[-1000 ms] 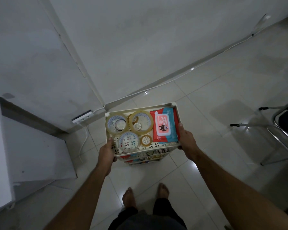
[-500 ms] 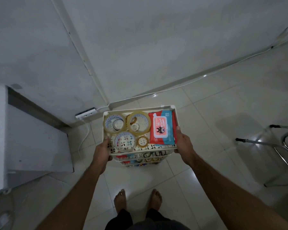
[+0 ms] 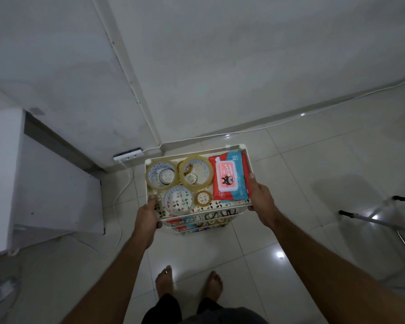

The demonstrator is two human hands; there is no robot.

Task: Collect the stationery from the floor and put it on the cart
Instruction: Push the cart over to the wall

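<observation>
White perforated plastic forms the cart [image 3: 247, 160], a tiered trolley seen from above on glossy pale floor tiles [image 3: 313, 174]. Its lower shelves are mostly hidden under the top tray; only thin strips of colourful, unreadable items show at the near edge. The left hand [image 3: 147, 215] grips the tray's near left corner, fingers curled over the rim. The right hand [image 3: 261, 197] clamps the right rim, thumb along the edge and fingers wrapped beneath, out of sight. In the top tray lie four rings of clear amber tape: a large tape roll [image 3: 195, 170] at the back centre with a tiny roll inside it, another roll [image 3: 161, 175] at the back left, a patterned-core roll [image 3: 178, 199] in front, and a small roll [image 3: 204, 198] beside that. A soft red and blue wipes pack [image 3: 229, 178] with a pink lid fills the right side. Bare feet [image 3: 165, 280] stand on the tiles below. A white power strip [image 3: 128, 155] sits by the wall; metal chair legs [image 3: 372, 218] are cut off at right.
</observation>
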